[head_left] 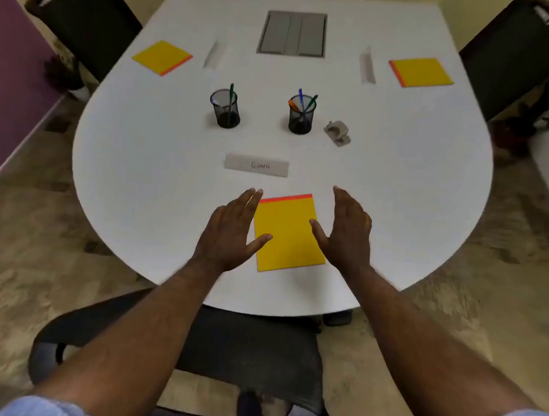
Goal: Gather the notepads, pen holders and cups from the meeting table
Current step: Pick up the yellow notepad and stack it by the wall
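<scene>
A yellow notepad with an orange top edge (286,234) lies near the front of the white meeting table (136,156). My left hand (232,229) is open at its left side, thumb over the pad's edge. My right hand (345,232) is open at its right side, thumb touching the pad. Two more yellow notepads lie at the far left (162,57) and far right (422,72). Two black mesh pen holders stand mid-table: the left one (226,108) and the right one (301,113), each with pens. No cups are visible.
A name card (256,165) lies just beyond the near notepad; two more name cards (214,55) (367,66) stand farther back. A grey hole punch (337,133) sits right of the pen holders. A grey cable hatch (292,33) is at the back. Black chairs (250,343) surround the table.
</scene>
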Available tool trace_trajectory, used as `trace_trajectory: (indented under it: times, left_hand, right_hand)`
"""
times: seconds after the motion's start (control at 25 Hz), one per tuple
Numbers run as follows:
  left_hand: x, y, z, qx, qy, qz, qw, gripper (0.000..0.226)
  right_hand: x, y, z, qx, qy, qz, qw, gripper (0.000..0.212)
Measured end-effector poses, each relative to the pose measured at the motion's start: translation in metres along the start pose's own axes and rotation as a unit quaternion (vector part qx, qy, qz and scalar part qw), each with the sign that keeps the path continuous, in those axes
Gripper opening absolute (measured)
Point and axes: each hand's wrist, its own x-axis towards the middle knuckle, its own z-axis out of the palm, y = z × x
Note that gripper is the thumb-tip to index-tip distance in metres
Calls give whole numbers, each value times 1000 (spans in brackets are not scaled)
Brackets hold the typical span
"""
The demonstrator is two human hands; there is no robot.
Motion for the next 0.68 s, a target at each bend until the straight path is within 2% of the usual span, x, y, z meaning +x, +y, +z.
trace_trajectory:
  times: [0.2,0.4,0.52,0.68]
  left_hand:
    - [6,-3,49,42,-53,-71,995,83]
    - [12,-2,92,-15,-122,-187,975,84]
    - [19,0,113,-100,-136,-302,938,85]
    - [31,2,130,-216,-105,-435,868,83]
  right_hand:
    - [4,28,48,48,-95,15,994,78]
    - [7,47,89,86,-216,73,970,93]
    - [7,54,107,128,-248,96,955,94]
    - [9,57,116,160,-250,128,946,89]
